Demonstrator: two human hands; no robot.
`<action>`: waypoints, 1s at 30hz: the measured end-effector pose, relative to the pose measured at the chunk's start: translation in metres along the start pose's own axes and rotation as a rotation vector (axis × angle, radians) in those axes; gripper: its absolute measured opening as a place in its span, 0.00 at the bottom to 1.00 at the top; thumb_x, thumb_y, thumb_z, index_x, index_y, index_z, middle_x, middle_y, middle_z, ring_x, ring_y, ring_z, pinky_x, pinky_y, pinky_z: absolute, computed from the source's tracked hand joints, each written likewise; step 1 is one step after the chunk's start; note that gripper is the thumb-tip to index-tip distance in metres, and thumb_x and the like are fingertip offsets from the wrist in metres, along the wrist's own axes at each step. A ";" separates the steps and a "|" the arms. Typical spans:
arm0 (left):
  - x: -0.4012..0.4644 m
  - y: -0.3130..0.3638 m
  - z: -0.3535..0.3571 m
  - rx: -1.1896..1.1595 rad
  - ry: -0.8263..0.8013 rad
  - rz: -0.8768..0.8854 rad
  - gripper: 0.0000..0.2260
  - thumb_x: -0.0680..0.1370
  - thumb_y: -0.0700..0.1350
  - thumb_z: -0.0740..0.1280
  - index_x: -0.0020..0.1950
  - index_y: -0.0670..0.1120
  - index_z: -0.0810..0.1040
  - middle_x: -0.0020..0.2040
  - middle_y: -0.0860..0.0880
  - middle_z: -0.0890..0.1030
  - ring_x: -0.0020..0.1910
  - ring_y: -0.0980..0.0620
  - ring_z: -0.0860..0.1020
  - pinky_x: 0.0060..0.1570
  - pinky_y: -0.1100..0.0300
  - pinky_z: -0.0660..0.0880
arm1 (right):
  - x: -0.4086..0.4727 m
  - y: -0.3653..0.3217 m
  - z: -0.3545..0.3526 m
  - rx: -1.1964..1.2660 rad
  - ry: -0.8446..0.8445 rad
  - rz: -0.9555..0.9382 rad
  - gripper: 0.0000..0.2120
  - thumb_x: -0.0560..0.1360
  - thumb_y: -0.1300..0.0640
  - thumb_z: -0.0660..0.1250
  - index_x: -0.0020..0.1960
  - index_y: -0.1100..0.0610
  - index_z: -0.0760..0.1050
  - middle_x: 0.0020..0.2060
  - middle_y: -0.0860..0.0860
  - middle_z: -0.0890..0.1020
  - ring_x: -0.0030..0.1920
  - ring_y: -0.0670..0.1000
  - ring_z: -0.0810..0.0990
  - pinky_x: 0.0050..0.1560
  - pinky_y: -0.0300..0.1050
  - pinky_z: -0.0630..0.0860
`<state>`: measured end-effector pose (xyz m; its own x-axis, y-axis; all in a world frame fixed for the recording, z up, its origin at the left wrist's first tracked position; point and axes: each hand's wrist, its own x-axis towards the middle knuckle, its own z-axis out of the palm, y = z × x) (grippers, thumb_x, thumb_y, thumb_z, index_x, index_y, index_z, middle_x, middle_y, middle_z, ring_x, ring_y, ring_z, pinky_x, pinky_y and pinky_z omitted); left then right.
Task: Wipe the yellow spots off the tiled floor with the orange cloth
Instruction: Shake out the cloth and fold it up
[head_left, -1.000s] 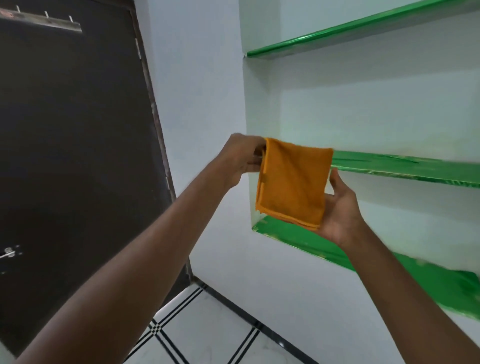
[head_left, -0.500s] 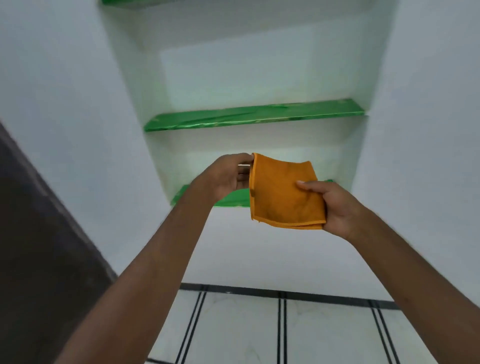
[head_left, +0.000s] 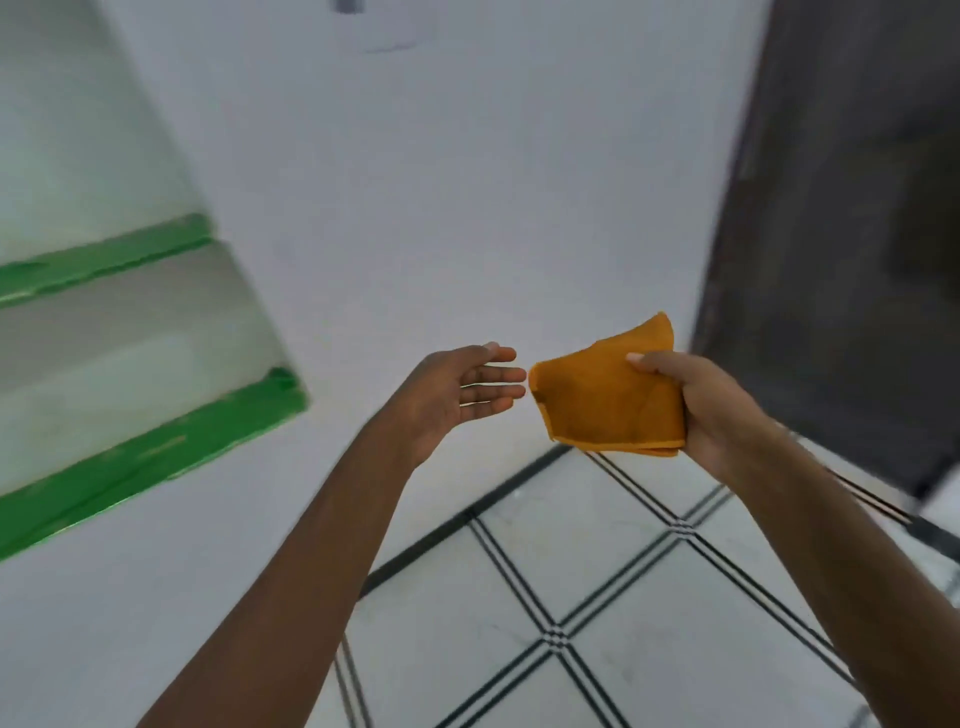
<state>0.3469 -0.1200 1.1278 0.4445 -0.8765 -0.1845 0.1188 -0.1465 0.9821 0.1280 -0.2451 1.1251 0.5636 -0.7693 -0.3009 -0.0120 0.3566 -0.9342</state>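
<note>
1. One white wall (head_left: 467, 208) fills most of the view, meeting the tiled floor (head_left: 597, 571) along a dark skirting line.
2. The tiled floor is pale with thin dark double lines crossing in a diamond pattern; the visible tiles look clean, though the picture is blurred.
3. A dark door (head_left: 841, 234) stands at the right edge, beside the wall.
4. Two green shelves (head_left: 145, 457) sit in a recess at the left, one above the other.
5. The orange cloth (head_left: 608, 395) is folded and held up in the air in front of the wall, above the floor and not touching it.
6. The right hand (head_left: 711, 405) has its grip clenched on the cloth's right side, thumb on top.
7. The left hand (head_left: 457, 395) is released, fingers stretched toward the cloth's left edge, just beside it but apart.
</note>
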 end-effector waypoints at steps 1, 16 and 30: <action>0.010 -0.004 0.022 -0.007 -0.031 -0.005 0.16 0.82 0.48 0.63 0.65 0.39 0.79 0.58 0.39 0.84 0.57 0.42 0.83 0.60 0.49 0.78 | 0.000 -0.003 -0.026 0.004 0.031 -0.011 0.13 0.78 0.54 0.68 0.61 0.53 0.73 0.54 0.53 0.82 0.52 0.57 0.82 0.46 0.53 0.80; 0.143 -0.086 0.555 0.085 -0.784 -0.309 0.22 0.83 0.56 0.59 0.65 0.40 0.78 0.58 0.40 0.84 0.57 0.42 0.83 0.58 0.50 0.79 | -0.089 0.029 -0.501 0.316 0.899 0.090 0.23 0.76 0.52 0.73 0.65 0.55 0.68 0.60 0.56 0.80 0.59 0.62 0.80 0.63 0.61 0.78; 0.209 -0.170 0.936 0.156 -1.221 -0.556 0.22 0.81 0.55 0.63 0.66 0.39 0.78 0.60 0.38 0.83 0.61 0.39 0.81 0.64 0.46 0.76 | -0.147 0.050 -0.790 0.515 1.134 0.057 0.30 0.73 0.48 0.74 0.72 0.50 0.67 0.62 0.56 0.81 0.60 0.64 0.81 0.54 0.61 0.82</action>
<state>-0.4110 -0.7074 0.9592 -0.7059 -0.5173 -0.4839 -0.1141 -0.5912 0.7984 -0.6079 -0.5326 0.9709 -0.4601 -0.6778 -0.5735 0.4561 0.3737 -0.8076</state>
